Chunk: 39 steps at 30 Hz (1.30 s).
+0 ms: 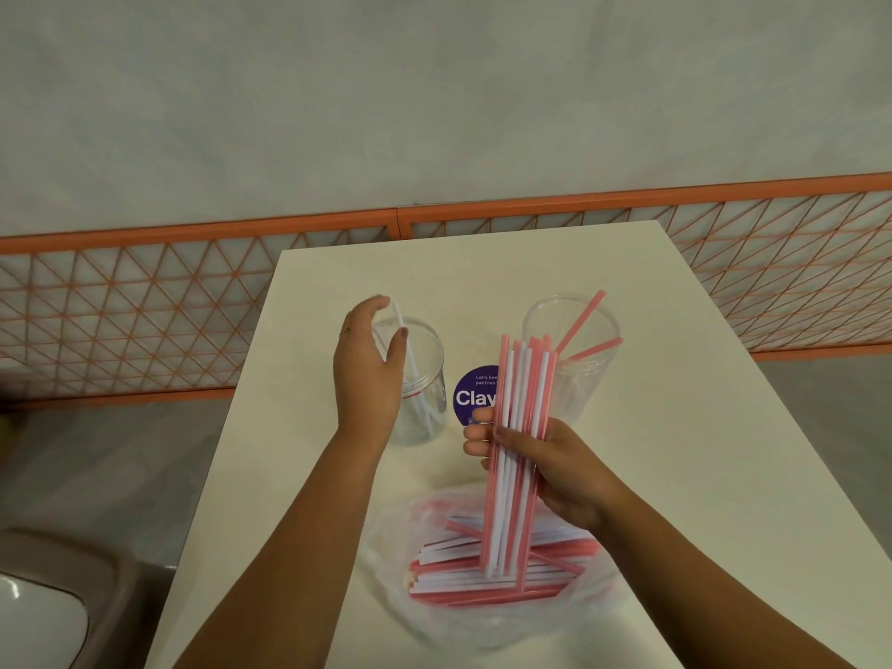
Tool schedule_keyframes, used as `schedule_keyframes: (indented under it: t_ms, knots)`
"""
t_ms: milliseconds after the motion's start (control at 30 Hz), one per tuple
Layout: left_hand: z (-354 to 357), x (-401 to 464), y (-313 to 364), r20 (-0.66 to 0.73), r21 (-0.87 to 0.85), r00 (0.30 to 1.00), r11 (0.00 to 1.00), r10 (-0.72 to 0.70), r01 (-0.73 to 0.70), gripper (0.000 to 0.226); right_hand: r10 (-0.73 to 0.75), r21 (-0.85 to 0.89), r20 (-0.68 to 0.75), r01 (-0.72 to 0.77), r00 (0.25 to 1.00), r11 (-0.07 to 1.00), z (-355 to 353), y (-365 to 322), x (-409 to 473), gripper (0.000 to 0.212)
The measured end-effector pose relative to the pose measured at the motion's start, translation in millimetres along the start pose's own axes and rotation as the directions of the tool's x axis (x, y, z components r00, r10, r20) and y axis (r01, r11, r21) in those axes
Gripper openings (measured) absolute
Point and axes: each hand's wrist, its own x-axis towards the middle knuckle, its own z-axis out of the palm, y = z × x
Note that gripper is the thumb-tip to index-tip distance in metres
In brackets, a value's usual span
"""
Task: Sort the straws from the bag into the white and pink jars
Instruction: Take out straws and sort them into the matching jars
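Both forearms are bare from the near edge of the view up to the wrists, with no sleeves showing. The left hand (369, 366) wears a thin ring (346, 330) on one finger. Dark polish covers the nails: one shows on the left thumb, another on a fingertip of the right hand (545, 468). No watch or bracelet shows on either wrist.

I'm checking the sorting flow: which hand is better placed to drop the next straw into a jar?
Probably the left. The left hand is at the left jar, pinching a white straw already inside it. The right hand is occupied with its grip on the mixed bundle.
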Motion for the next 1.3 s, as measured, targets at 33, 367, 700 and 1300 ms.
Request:
schedule_keyframes:
  t_ms: [33,367,700,1300]
  knots:
    - [-2.0,-3.9,6.3,-0.035,0.033,0.998,0.998,0.053,-0.052,0.032,-0.005,0.001,0.001,0.005,1.000,1.000,-0.4,-0.1,-0.9,0.026]
    - [17.3,-66.9,43.2,0.274,-0.081,0.943,0.982,0.186,-0.170,0.016,-0.070,-0.078,-0.045,0.066,0.997,0.995,2.6,-1.1,-9.3,0.025]
    - [24.3,-81.4,49.3,0.358,-0.034,0.933,0.999,0.041,-0.031,0.020,-0.060,-0.267,-0.024,0.051,0.998,0.962,9.5,-1.2,-16.7,0.030]
    - [5.1,-68.4,35.2,0.809,-0.099,0.573,0.929,-0.133,0.356,0.024,0.162,-0.326,0.132,-0.111,0.978,0.939,11.6,-3.1,-22.0,0.021]
